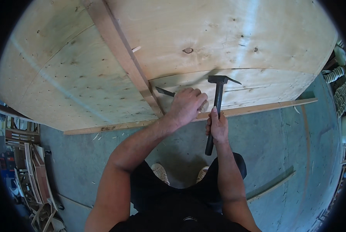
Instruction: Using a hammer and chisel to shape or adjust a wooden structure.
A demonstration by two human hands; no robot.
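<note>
My left hand (184,105) is closed round the handle of a chisel (165,92). Its flat dark blade points left toward an upright wooden batten (128,58), and the light brown handle end shows at the right of my fist. Just beside it, my right hand (219,129) grips a black claw hammer (218,94) by the lower shaft, thumb laid along it. The hammer head is up, in front of a large plywood panel (219,34). The batten runs down the panel to a long wooden strip (262,109) along its lower edge. Whether the blade touches the wood, I cannot tell.
Wood offcuts and frames (35,170) are piled at the left. Bundled pale material (337,87) lies at the far right. A loose strip of wood (271,185) rests on the grey floor (273,143) to my right, and small wood chips lie near the panel's edge.
</note>
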